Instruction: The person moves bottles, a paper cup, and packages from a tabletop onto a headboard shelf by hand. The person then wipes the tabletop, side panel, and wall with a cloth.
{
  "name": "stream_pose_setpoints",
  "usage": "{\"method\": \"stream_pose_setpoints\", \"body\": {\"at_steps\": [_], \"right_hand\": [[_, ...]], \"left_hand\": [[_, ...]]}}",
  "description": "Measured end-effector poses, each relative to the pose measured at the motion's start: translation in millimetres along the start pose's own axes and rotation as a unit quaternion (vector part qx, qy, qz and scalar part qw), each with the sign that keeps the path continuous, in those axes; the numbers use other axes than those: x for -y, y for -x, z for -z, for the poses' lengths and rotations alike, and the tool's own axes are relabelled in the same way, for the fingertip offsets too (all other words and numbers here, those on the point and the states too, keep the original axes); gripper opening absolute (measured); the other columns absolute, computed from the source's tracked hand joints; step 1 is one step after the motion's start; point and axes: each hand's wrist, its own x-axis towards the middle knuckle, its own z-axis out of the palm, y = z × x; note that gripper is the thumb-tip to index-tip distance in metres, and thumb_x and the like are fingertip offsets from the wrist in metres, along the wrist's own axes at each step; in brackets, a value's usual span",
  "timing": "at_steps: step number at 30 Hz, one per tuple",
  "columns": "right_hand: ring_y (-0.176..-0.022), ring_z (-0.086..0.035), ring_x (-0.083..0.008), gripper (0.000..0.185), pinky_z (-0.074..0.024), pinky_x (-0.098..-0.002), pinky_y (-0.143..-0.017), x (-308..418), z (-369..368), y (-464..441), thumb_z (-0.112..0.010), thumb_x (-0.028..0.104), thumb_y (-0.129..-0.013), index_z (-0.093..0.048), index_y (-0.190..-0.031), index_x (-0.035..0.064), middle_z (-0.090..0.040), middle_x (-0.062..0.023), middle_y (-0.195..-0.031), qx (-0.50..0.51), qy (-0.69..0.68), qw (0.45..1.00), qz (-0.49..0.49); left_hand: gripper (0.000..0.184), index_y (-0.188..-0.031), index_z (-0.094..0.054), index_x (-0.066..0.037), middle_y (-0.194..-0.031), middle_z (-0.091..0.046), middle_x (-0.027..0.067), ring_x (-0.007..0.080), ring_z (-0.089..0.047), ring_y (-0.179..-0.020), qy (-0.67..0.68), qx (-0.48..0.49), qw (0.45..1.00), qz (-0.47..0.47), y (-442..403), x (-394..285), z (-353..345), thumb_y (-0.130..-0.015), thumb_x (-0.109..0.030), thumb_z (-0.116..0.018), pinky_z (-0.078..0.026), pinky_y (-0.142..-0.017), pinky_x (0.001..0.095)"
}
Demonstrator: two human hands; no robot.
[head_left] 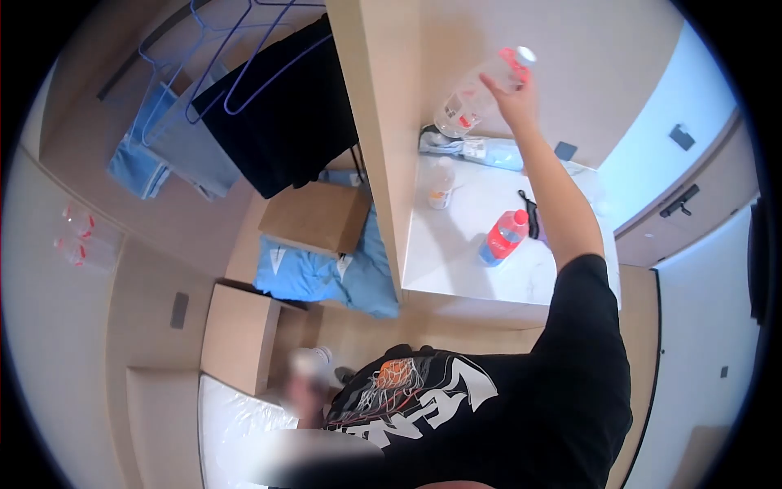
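My right hand (517,102) grips a large clear bottle (466,107) near its neck, below the white cap. The bottle is tilted above the back of the white countertop (440,269). On that counter stand a small clear bottle (441,186) with a white cap and a pink-labelled bottle (503,236) with a red cap. A clear plastic package (493,153) lies along the wall. My left hand (305,393) is low on the left, blurred, beside a whitish object whose shape is unclear.
Left of the wooden divider (371,122), hangers (236,73) carry dark and light clothes. Below them a cardboard box (316,216) rests on blue packages (326,277). A wooden cabinet (236,334) is at lower left, and a door (692,196) is at right.
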Motion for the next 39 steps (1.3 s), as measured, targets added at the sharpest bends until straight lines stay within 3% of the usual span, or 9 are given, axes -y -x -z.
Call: {"method": "stream_pose_setpoints", "body": {"at_steps": [5,7,9,12,18,24,25,31,39], "right_hand": [[-0.108,-0.059,-0.0231,0.065,-0.0530,-0.0340,-0.085,86,138,42,-0.079,0.008,-0.078,-0.047,-0.135,0.0058,-0.056,-0.0095,-0.118,-0.060,-0.300,0.947,0.093],[-0.111,-0.058,-0.0239,0.065,-0.0540,-0.0369,-0.089,107,187,66,-0.068,0.002,-0.083,-0.038,-0.140,0.0044,-0.055,-0.0112,-0.121,-0.015,-0.254,0.959,0.124],[-0.120,-0.053,-0.0296,0.061,-0.0493,-0.0461,-0.098,138,223,101,-0.065,0.011,-0.085,-0.038,-0.139,0.0029,-0.051,-0.0158,-0.130,0.029,-0.265,0.962,0.066],[-0.123,-0.048,-0.0390,0.074,-0.0379,-0.0565,-0.106,189,224,149,-0.069,0.037,-0.079,-0.041,-0.136,-0.0012,-0.050,-0.0218,-0.130,0.097,-0.314,0.942,0.060],[-0.120,-0.049,-0.0306,0.092,-0.0406,-0.0437,-0.099,352,57,243,-0.079,0.055,-0.067,-0.046,-0.133,0.0012,-0.051,-0.0186,-0.128,0.281,-0.298,0.895,0.179],[-0.125,-0.049,-0.0243,0.084,-0.0372,-0.0385,-0.108,533,-184,332,-0.084,0.004,-0.066,-0.044,-0.139,-0.0008,-0.052,-0.0125,-0.133,0.474,-0.423,0.772,0.018],[-0.122,-0.051,-0.0215,0.076,-0.0375,-0.0357,-0.108,567,-223,347,-0.084,0.005,-0.067,-0.048,-0.135,-0.0002,-0.053,-0.0106,-0.132,0.471,-0.372,0.787,0.142],[-0.120,-0.053,-0.0204,0.076,-0.0453,-0.0354,-0.101,750,-398,432,-0.083,0.007,-0.075,-0.037,-0.135,0.0010,-0.055,-0.0115,-0.128,0.517,-0.500,0.655,0.232],[-0.114,-0.060,-0.0324,0.091,-0.0487,-0.0398,-0.094,886,-558,458,-0.084,0.038,-0.071,-0.033,-0.137,0.0013,-0.060,-0.0206,-0.124,0.399,-0.393,0.749,0.354]], "left_hand": [[0.027,-0.096,-0.061,0.002,-0.075,-0.063,0.0096,0.0166,-0.058,-0.055,0.037,0.092,0.995,0.013,-29,-21,-21,-0.091,-0.023,-0.053,-0.043,-0.042,0.0287],[0.026,-0.094,-0.062,0.003,-0.074,-0.063,0.0096,0.0163,-0.059,-0.055,0.060,0.124,0.988,0.064,-37,-38,-22,-0.091,-0.022,-0.053,-0.043,-0.042,0.0293],[0.026,-0.093,-0.064,0.003,-0.073,-0.063,0.0089,0.0157,-0.059,-0.056,0.041,0.120,0.992,0.018,-45,-11,-10,-0.090,-0.021,-0.054,-0.043,-0.044,0.0296],[0.026,-0.090,-0.066,0.002,-0.068,-0.062,0.0078,0.0138,-0.056,-0.053,0.143,0.096,0.966,0.192,-52,-69,12,-0.089,-0.023,-0.058,-0.042,-0.045,0.0293],[0.026,-0.094,-0.067,0.002,-0.067,-0.063,0.0080,0.0140,-0.056,-0.050,0.148,0.028,0.969,0.195,-96,-58,125,-0.089,-0.022,-0.058,-0.044,-0.044,0.0281],[0.025,-0.093,-0.068,0.002,-0.064,-0.061,0.0065,0.0128,-0.055,-0.048,0.188,-0.130,0.952,0.204,-95,-20,254,-0.086,-0.021,-0.059,-0.044,-0.044,0.0283],[0.025,-0.093,-0.069,0.002,-0.065,-0.061,0.0064,0.0127,-0.055,-0.048,0.194,-0.162,0.947,0.200,-89,-9,272,-0.086,-0.021,-0.059,-0.044,-0.044,0.0282],[0.028,-0.095,-0.069,0.003,-0.069,-0.063,0.0067,0.0138,-0.057,-0.055,0.218,-0.305,0.910,0.177,-55,57,313,-0.084,-0.021,-0.061,-0.045,-0.049,0.0291],[0.027,-0.095,-0.067,0.005,-0.068,-0.061,0.0068,0.0131,-0.054,-0.052,0.153,-0.441,0.877,0.113,-43,45,327,-0.085,-0.019,-0.060,-0.043,-0.043,0.0277]]}}
